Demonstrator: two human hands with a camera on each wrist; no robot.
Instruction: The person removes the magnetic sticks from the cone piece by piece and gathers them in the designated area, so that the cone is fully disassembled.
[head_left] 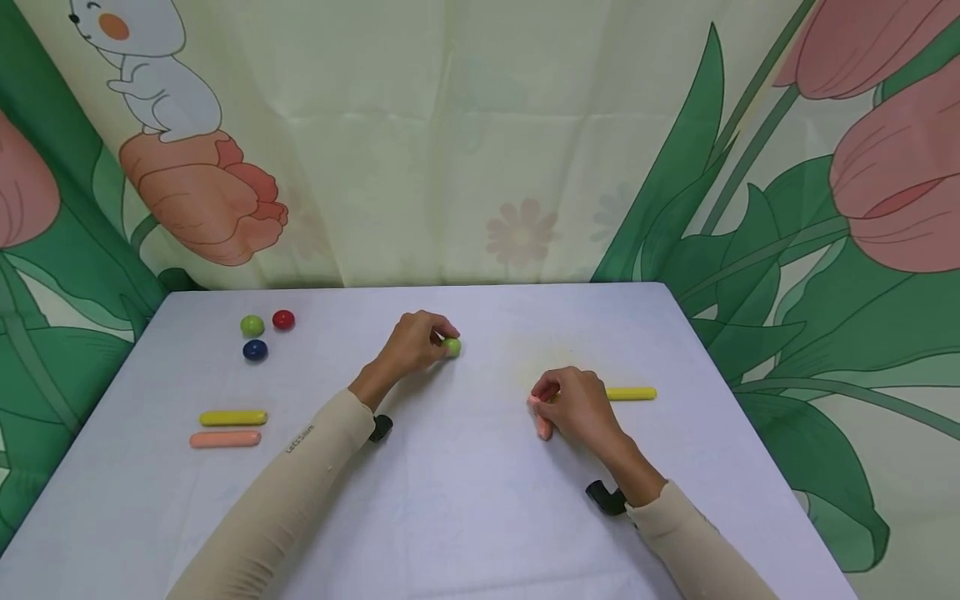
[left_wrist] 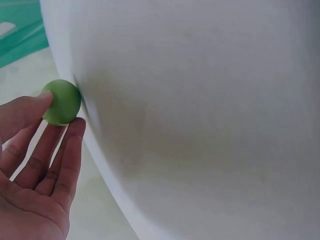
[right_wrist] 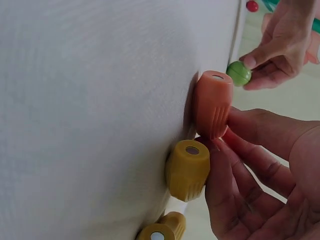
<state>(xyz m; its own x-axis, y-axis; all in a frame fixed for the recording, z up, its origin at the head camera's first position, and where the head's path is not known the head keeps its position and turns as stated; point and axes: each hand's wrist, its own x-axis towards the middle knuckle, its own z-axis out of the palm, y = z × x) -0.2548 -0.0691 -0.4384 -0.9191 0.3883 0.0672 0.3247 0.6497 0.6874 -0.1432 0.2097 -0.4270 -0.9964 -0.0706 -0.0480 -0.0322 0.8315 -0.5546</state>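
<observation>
My left hand [head_left: 415, 343] pinches a green ball [left_wrist: 62, 102] between thumb and fingertips, at the table's far middle; the ball touches or nearly touches the cloth. Nearer and to the right, my right hand [head_left: 581, 407] pinches an orange building stick [right_wrist: 214, 105] with a small metal disc in its end. Against the fingers of that hand is a yellow building stick [right_wrist: 189, 170], also with a disc in its end. Another yellow piece [right_wrist: 157, 232] shows at the bottom of the right wrist view. From above, a yellow stick [head_left: 632, 393] is partly hidden behind the right hand.
At the far left are a second green ball [head_left: 252, 326], a red ball [head_left: 283, 320] and a blue ball [head_left: 255, 350]. Below them lie a yellow stick [head_left: 233, 418] and an orange stick [head_left: 225, 439], side by side. A white cloth [head_left: 450, 517] covers the table; a printed curtain hangs behind.
</observation>
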